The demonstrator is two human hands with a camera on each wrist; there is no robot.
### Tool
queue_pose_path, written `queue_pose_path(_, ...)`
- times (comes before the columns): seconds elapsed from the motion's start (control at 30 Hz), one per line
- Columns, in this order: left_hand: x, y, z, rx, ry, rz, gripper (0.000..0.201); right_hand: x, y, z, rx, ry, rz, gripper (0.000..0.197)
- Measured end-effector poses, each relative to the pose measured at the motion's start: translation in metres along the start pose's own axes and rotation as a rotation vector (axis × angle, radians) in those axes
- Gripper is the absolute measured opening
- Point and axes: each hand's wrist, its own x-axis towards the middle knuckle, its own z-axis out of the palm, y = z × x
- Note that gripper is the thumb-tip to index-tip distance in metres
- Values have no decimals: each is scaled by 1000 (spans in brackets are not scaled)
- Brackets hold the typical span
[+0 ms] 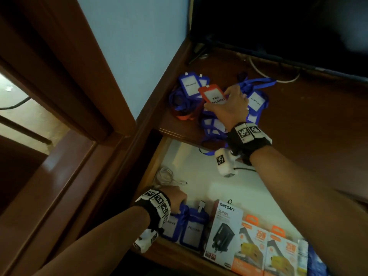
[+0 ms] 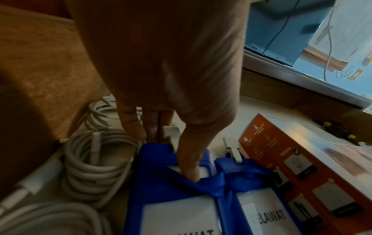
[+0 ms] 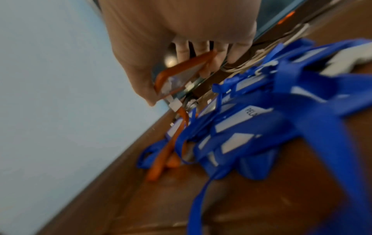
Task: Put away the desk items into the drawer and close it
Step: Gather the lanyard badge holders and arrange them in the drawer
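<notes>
The drawer stands open below the brown desk top. Inside it, my left hand grips the top of a blue "PELAWAT" badge holder, thumb on its front and fingers behind. A second blue holder lies beside it. On the desk, my right hand pinches a red badge holder, lifted off a tangled pile of blue holders and lanyards. Its red lanyard trails down into the pile.
A coiled white cable lies in the drawer's left corner. A ONESAM charger box and orange boxes line the drawer's front. A dark monitor and a white cord sit behind the pile. A blue wall bounds the desk's left.
</notes>
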Motion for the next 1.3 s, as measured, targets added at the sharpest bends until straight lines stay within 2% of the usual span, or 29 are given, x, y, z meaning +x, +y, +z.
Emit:
queue_pose_path(0.07, 2, -1, 1, -34, 19, 4, 47, -16, 5, -10, 180, 77, 16, 61)
queue_pose_path(0.13, 5, -1, 2, -55, 49, 6, 62, -37, 9, -21, 391, 106, 55, 56)
queue_pose_path(0.3, 12, 7, 3, 21, 122, -14, 84, -91, 29, -50, 860, -80, 130, 53)
queue_pose_path(0.4, 12, 12, -3, -17, 160, -48, 93, -121, 44, -72, 1001, -183, 136, 51)
queue_pose_path(0.53, 7, 29, -23, -290, 307, -15, 85, -161, 72, -93, 1029, -247, 130, 54)
queue_pose_path(0.6, 2, 42, -37, -495, 389, 65, 74, -175, 86, -100, 1014, -217, 179, 59)
queue_pose_path(0.73, -18, 79, -62, -797, 530, 216, 47, -195, 115, -117, 953, -115, 284, 56)
queue_pose_path(0.8, -30, 103, -68, -924, 548, 268, 32, -203, 126, -126, 913, -102, 308, 52)
queue_pose_path(0.9, -43, 146, -68, -1032, 479, 347, 14, -213, 140, -138, 845, -104, 323, 45)
queue_pose_path(1.0, -48, 186, -63, -995, 434, 359, 27, -220, 150, -143, 804, -133, 310, 38)
queue_pose_path(1.1, -49, 213, -64, -1093, 475, 349, 30, -220, 152, -145, 806, -169, 310, 40)
queue_pose_path(1.2, -46, 222, -69, -1204, 511, 296, 48, -217, 149, -146, 806, -210, 281, 46)
queue_pose_path(1.3, -47, 222, -74, -1212, 600, 204, 43, -213, 148, -144, 761, -241, 230, 52)
